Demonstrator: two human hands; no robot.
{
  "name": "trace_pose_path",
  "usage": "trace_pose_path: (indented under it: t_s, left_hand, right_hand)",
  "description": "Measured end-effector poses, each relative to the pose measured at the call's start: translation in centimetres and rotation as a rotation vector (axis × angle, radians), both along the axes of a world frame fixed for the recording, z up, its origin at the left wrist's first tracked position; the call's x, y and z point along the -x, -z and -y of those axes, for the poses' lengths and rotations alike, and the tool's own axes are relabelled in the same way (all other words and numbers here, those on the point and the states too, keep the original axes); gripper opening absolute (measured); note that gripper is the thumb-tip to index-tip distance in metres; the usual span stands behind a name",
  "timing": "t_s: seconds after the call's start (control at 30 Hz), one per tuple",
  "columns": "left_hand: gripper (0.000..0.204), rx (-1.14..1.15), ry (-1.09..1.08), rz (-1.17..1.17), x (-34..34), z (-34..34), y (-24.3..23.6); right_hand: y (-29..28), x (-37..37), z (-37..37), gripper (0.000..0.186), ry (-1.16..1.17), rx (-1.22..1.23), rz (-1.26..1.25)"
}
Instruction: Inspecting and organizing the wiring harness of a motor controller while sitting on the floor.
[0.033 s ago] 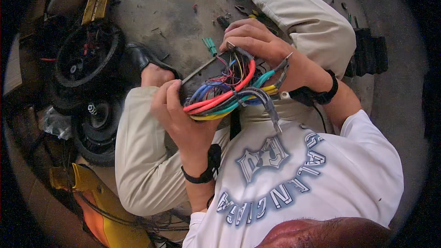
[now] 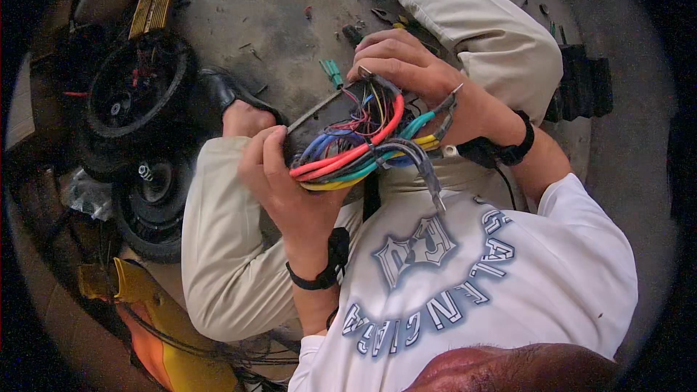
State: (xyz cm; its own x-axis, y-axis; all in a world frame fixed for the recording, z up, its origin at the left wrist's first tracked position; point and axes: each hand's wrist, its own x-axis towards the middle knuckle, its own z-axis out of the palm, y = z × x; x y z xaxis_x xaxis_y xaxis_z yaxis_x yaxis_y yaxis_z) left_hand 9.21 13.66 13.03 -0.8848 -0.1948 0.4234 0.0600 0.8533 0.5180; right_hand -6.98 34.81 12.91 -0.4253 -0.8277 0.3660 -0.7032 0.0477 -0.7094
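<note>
Above my lap I hold a dark, flat-sided box (image 2: 313,125) by its two ends, tilted. A tied bundle of thick coloured wires (image 2: 356,165), in red, green, yellow and blue, lies across it, with thin wires loose inside the loop. My left hand (image 2: 279,178) grips the left end, thumb and fingers around it. At the other end my right hand (image 2: 406,72) is closed, its lower fingers partly hidden behind the wires. Several bare metal wire ends stick out to the right and downward. A green connector (image 2: 332,72) shows at the box's far edge.
Black wheels (image 2: 141,91) lie on the floor at left, beneath a gold finned box (image 2: 153,9). Near them are a clear plastic bag (image 2: 88,194) and a yellow-orange panel (image 2: 149,319) with black cables. Pliers (image 2: 381,16) and scraps lie ahead; a dark ribbed object (image 2: 584,83) stands at right.
</note>
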Motion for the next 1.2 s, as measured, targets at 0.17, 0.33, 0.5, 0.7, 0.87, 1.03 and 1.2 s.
trace_pose_path:
  t_s: [0.17,0.33,0.5,0.7,0.87,1.03,1.2]
  left_hand:
    - [0.087,-0.033,0.010,-0.017,-0.2,-0.2,0.1]
    - [0.086,-0.040,0.016,-0.023,-0.1,-0.2,0.1]
    - [0.085,0.005,0.008,-0.005,0.5,-0.1,-0.3]
    - [0.094,-0.003,0.036,-0.027,1.4,0.2,-0.3]
    - [0.097,0.001,0.002,-0.088,2.7,1.0,0.0]
    - [0.096,-0.040,0.006,-0.075,4.9,2.4,-0.2]
    - [0.095,-0.085,0.028,-0.102,6.4,3.2,0.0]
  right_hand:
    - [-0.2,-0.6,-0.2,0.074,0.032,-0.002,-0.041]
    - [-0.3,-0.5,-0.3,0.073,0.014,0.010,0.010]
    - [0.0,0.4,-0.3,0.075,-0.003,-0.028,-0.056]
    - [1.1,0.6,0.1,0.089,-0.010,0.080,0.122]
    - [1.6,1.1,0.6,0.091,0.064,0.052,0.048]
    - [1.6,2.2,1.8,0.089,0.109,0.114,0.126]
    - [1.0,3.2,2.9,0.094,0.074,0.133,0.287]
